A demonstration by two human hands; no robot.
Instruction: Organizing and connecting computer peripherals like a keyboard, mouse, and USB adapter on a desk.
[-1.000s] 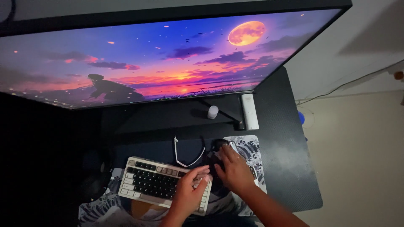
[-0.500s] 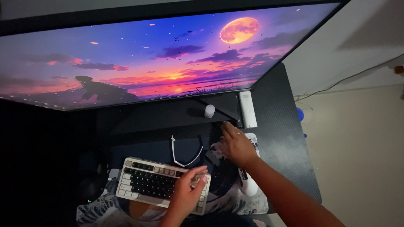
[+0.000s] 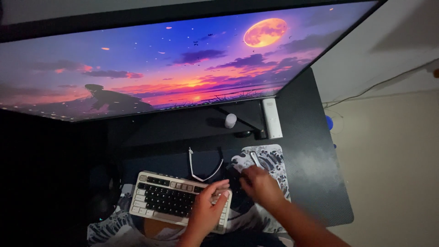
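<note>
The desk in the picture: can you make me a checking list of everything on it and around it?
Surface: dark desk, with a wave-pattern mouse pad and a patterned mat under the keyboard.
Job's things: keyboard with dark and light keys; slim silver object on the mouse pad.
Clutter: small white cylinder and white bar-shaped device under the monitor.
Hands: left hand rests on the keyboard's right end; right hand blurred over the mouse pad, holding nothing that I can see.
Cables: white cord looped behind the keyboard; thin wire along the wall.
Surroundings: pale wall, blue object past the desk edge.
</note>
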